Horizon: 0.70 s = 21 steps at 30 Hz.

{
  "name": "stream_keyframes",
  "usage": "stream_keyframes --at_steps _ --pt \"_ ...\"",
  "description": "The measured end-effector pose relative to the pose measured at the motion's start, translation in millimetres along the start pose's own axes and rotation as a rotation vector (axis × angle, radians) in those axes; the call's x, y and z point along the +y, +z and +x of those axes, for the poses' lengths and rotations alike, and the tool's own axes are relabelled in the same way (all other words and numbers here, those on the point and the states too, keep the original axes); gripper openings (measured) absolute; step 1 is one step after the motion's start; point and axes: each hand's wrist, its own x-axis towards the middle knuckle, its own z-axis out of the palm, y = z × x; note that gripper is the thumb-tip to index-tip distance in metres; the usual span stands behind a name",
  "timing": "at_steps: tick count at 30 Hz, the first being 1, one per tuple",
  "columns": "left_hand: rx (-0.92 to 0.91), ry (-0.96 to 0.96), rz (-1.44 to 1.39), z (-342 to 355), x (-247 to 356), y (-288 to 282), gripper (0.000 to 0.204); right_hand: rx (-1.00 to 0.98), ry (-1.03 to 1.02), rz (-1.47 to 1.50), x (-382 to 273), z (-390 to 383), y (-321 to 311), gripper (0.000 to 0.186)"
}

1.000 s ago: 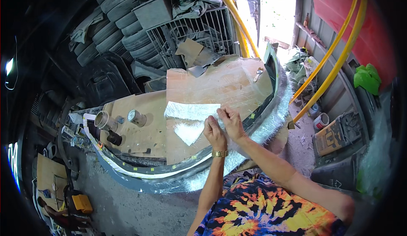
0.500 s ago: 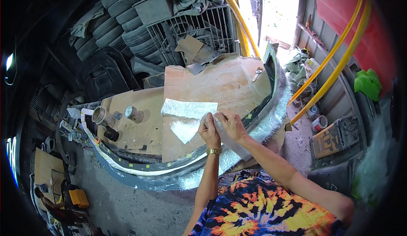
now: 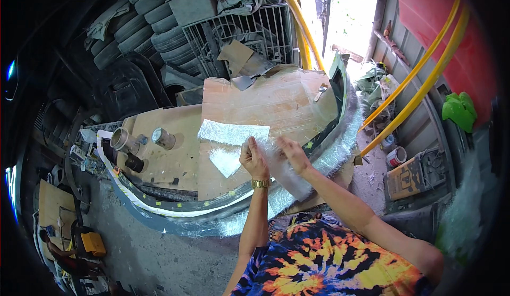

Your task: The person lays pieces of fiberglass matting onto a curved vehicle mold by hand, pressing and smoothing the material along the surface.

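A piece of whitish fibreglass mat hangs between my hands over the near edge of a curved car bumper. My left hand, below which a gold watch shows, is closed on the mat's left side with the thumb up. My right hand pinches the mat's upper right part; its fingertips are slightly blurred. Just beyond my left hand, a rectangular fibreglass piece and a pointed fibreglass piece lie on a cardboard sheet. Loose fibres cover the bumper's right outer side.
Tins and a dark cup stand on cardboard to the left. A brush lies at the far right of the sheet. Yellow hoses arch down on the right. Stacked tyres rise behind; another person is far left.
My hands have moved a little apart, the left one leftward, with the fibreglass mat stretched between them. The view has shifted slightly.
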Motion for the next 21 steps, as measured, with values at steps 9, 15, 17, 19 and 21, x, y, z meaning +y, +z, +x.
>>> stream_keyframes --at_steps 9,15,17,19,21 --pt "-0.074 0.129 0.237 -22 -15 -2 0.046 0.051 0.011 0.125 24 12 12 0.037" --pt "-0.193 -0.066 0.114 -7 18 2 0.047 -0.026 0.105 0.018 57 22 -11 0.039" --pt "-0.201 -0.133 0.076 0 19 1 0.047 0.005 0.104 0.063 48 26 -22 0.039" --pt "-0.24 -0.218 0.045 6 22 -2 0.047 0.048 0.107 0.114 38 24 -25 0.038" --pt "-0.281 -0.252 0.074 10 20 -6 0.046 -0.005 0.297 0.268 34 24 -23 0.037"
